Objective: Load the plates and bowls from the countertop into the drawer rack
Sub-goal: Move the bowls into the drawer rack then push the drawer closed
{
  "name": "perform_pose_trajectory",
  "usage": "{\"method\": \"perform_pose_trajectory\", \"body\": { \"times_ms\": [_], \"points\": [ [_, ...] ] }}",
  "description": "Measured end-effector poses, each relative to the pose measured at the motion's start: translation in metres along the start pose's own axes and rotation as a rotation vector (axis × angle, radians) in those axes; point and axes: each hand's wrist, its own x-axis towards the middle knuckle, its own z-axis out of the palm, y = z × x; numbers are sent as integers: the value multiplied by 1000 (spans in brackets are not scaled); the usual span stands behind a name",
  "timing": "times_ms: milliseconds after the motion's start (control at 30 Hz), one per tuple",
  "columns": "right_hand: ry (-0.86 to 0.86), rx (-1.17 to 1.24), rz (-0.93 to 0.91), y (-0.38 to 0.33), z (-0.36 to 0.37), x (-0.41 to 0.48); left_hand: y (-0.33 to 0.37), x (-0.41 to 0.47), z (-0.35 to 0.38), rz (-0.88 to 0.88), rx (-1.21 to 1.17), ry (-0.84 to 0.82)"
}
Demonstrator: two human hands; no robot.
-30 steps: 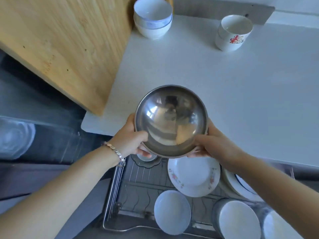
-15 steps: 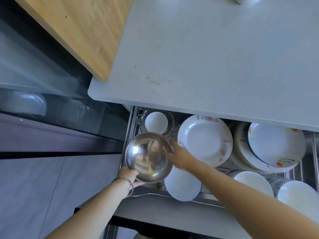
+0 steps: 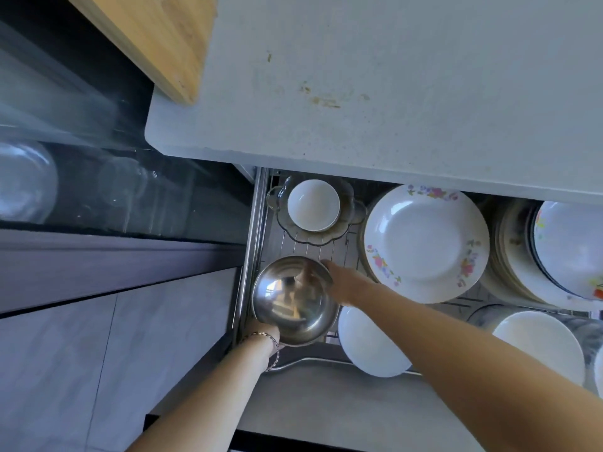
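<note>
We held the steel bowl [image 3: 295, 300] by opposite rims, left hand [image 3: 264, 334] and right hand [image 3: 344, 283] both closed on it, low over the drawer rack [image 3: 313, 247]'s front-left bay; best seated level, clear of the white bowl [image 3: 368, 344] just beside.

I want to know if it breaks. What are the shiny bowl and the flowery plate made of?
The shiny bowl looks like polished steel: grey and mirror-like, with reflections inside. The flowery plate looks like glazed white ceramic with printed flowers, though it could be hard plastic.
</note>
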Motion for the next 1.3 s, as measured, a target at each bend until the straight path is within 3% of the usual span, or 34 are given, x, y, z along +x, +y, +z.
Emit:
{"method": "perform_pose_trajectory", "body": {
  "times_ms": [133, 300, 467, 667, 833, 1100, 1200, 1300],
  "points": [
    [-35, -169, -5, -2, 0, -13, -2, 0, -1, -2, 217, 17],
    [10, -380, -12, -1, 7, -24, 2, -18, -6, 100, 600, 191],
    [20, -334, -3, 9, 11, -25, 5, -25, -6, 108, 749, 182],
    [41, -302, -6, 11, 10, -29, 6, -22, -11, 92, 696, 74],
    [42, -266, -41, 18, 5, -34, 8, -36, -11, 156, 770, 180],
    [92, -106, -53, 22, 3, -42, 17, -58, -12, 214, 904, 214],
    [127, -79, -55, 26, -6, -54, 26, -77, -12, 284, 1061, 218],
    [190, -64, -41, 32, -28, -77, 39, -115, -7, 505, 1312, 225]
  ]
}}
